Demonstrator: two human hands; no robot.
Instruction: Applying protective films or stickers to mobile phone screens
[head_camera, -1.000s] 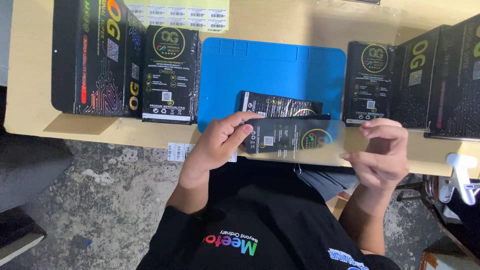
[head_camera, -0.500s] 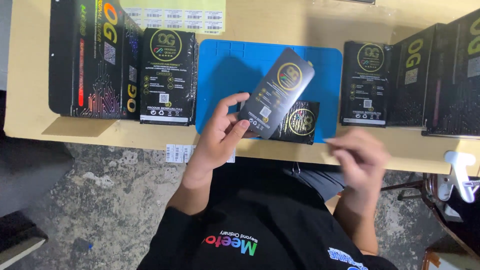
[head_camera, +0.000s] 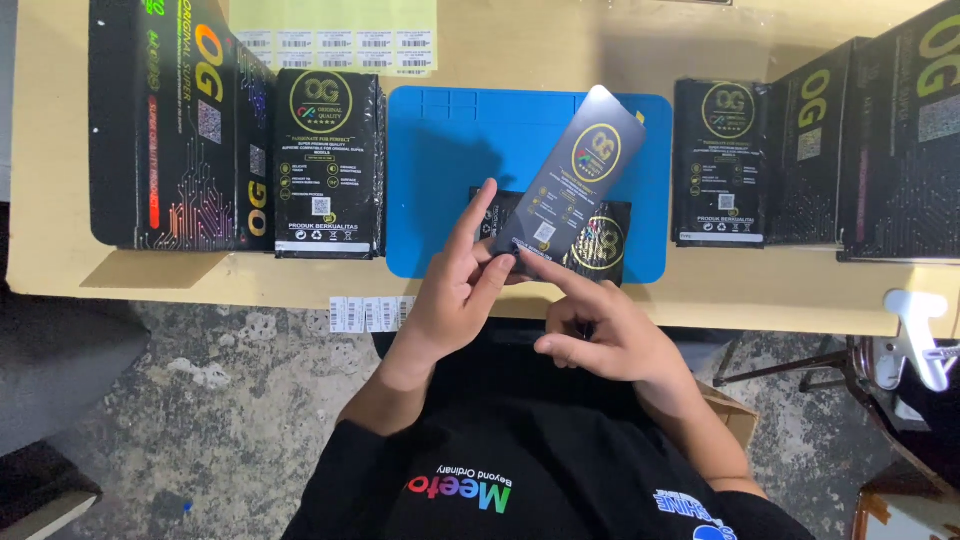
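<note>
Wooden table (head_camera: 700, 40) carries blue mat (head_camera: 440, 150), black boxes (head_camera: 330, 165), label sheet (head_camera: 335, 40).
</note>
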